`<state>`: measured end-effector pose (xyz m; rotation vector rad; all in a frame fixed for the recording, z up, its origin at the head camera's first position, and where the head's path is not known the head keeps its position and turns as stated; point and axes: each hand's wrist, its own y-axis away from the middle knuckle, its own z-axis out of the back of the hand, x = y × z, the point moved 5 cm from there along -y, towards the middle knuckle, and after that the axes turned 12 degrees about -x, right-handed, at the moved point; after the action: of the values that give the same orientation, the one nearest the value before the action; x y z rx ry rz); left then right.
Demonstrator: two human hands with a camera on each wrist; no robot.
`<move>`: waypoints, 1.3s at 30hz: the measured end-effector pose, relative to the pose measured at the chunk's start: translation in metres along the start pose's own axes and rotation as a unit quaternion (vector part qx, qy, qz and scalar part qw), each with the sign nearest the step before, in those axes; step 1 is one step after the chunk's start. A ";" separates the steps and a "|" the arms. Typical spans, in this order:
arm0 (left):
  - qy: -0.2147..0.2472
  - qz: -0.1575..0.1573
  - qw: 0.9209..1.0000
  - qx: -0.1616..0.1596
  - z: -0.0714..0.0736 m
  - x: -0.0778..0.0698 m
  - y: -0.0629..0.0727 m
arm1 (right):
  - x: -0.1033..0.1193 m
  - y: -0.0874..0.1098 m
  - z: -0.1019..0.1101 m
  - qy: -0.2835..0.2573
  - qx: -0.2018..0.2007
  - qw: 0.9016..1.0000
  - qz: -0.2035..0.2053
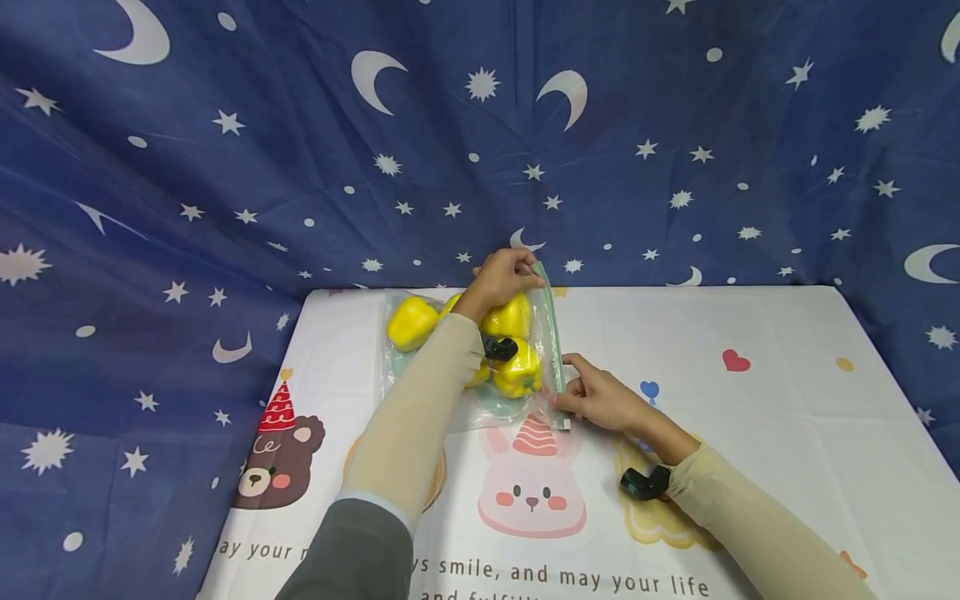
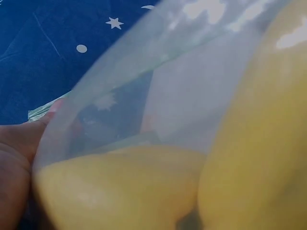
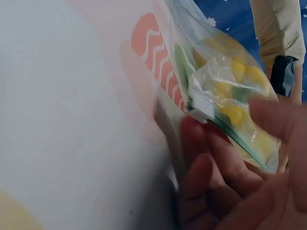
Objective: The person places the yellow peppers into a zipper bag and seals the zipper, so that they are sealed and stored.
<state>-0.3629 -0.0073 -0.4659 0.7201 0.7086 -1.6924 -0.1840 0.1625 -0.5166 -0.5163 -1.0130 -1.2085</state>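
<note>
A clear zip bag (image 1: 552, 333) lies on its side on the table with several yellow bell peppers (image 1: 412, 323) inside. Its green zip edge faces right. My left hand (image 1: 501, 282) reaches across the bag and pinches the far end of that edge. At the near end, my right hand (image 1: 603, 398) holds the zip edge, thumb on one side and curled fingers on the other. The right wrist view shows a white slider (image 3: 201, 108) right at my fingertips. Up close in the left wrist view, two peppers (image 2: 115, 187) press against the clear plastic.
A white tablecloth (image 1: 772, 442) printed with a bear, a rabbit and lettering covers the table. Behind it and along the left hangs a dark blue curtain (image 1: 637, 200) with moons and stars. Black wrist cameras (image 1: 643, 483) sit on both wrists.
</note>
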 end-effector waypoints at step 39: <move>-0.238 -0.092 0.967 0.004 0.053 0.016 0.108 | -0.030 0.002 0.055 -0.077 -0.151 0.984 -0.052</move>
<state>-0.2664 -0.0809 -0.4546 0.2349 0.4368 -1.9415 -0.2022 0.2220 -0.5147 -0.8123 -1.0018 -1.4442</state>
